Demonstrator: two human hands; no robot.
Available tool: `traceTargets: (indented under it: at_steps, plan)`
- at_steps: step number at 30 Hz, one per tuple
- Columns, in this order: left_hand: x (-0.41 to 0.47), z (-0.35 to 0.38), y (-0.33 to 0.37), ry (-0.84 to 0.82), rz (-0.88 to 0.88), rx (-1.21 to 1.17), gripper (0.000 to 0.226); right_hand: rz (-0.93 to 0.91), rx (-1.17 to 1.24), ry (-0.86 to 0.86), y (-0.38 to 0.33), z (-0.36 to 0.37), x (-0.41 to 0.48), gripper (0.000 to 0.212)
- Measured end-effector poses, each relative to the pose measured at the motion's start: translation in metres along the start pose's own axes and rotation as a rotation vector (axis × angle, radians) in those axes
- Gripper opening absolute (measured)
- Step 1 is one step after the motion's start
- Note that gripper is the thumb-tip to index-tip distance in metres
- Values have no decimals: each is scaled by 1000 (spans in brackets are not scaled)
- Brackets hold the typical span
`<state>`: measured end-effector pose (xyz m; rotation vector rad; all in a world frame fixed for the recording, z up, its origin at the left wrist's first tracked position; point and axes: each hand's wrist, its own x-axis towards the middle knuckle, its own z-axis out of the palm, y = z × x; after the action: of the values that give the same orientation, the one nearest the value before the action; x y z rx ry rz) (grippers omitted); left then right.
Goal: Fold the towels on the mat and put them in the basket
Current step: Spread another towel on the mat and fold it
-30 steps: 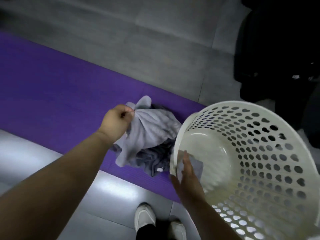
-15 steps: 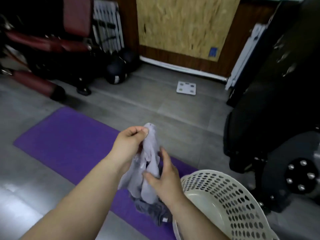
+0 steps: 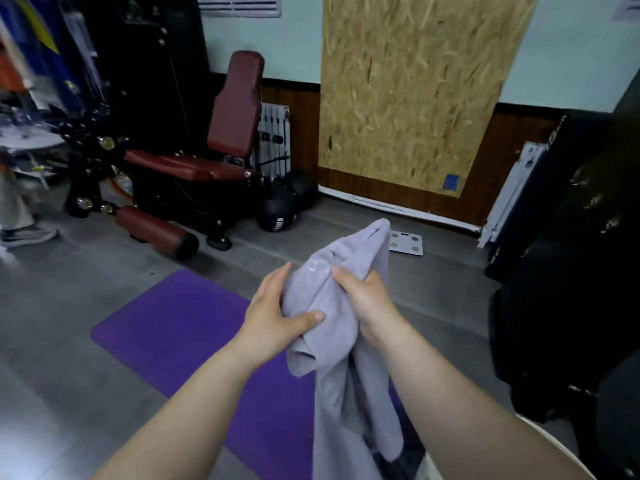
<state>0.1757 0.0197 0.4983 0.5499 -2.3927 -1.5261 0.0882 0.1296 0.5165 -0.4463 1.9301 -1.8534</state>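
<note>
Purple mat (image 3: 173, 327), towel (image 3: 346, 393) raised higher now, left hand (image 3: 270, 317), right hand (image 3: 367, 303) gripping it

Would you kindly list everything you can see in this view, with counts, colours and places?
towel: one, pale lilac, held up mid-frame, hanging down
mat: one, purple, on the grey floor
basket: one, cream, rim only, bottom right
weight bench: one, black and maroon, back left
medicine balls: two, black, beside the bench
scale: one, white, floor by the wall
chipboard panel: one, tan, on the wall
left hand: one, grips the towel
right hand: one, grips the towel
</note>
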Motion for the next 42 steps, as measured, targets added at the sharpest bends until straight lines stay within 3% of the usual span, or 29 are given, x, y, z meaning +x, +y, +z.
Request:
traceTargets:
  at_steps: [4, 6, 9, 16, 22, 26, 29, 32, 34, 35, 39, 42]
  plan:
    - [7, -75, -45, -199, -114, -190, 50, 60, 33, 4, -3, 76, 20, 17]
    - [19, -108, -67, -140, -128, -228, 37, 87, 14, 36, 0, 102, 31, 12]
    - [42, -148, -91, -59, -130, -373, 28, 124, -6, 83, 9, 119, 52, 10]
    - [129, -196, -109, -84, -72, -421, 24, 164, -164, 186, 47, 139, 130, 24]
    - [207, -232, -107, 4, -69, -474, 13, 316, -259, 351, 71, 140, 207, 7]
    - [255, -263, -111, 88, -44, -455, 14, 280, -349, 383, 66, 153, 247, 43]
    - [284, -268, -117, 61, -69, -509, 18, 172, -363, 298, 57, 186, 265, 46]
    - [314, -265, -126, -6, -103, -496, 16, -3, -415, 48, 40, 238, 276, 51]
    - [336, -267, -134, -85, -96, -519, 14, -23, -417, -121, 34, 278, 289, 58]
    - [347, -271, -135, -130, -90, -529, 11, -13, -398, -116, 34, 297, 301, 58]
    - [393, -318, -158, -338, -27, -593, 20, 58, -437, 298, 32, 343, 365, 30]
    - [425, -365, -198, -362, 26, -523, 32, 137, -353, 436, 22, 369, 397, 24]
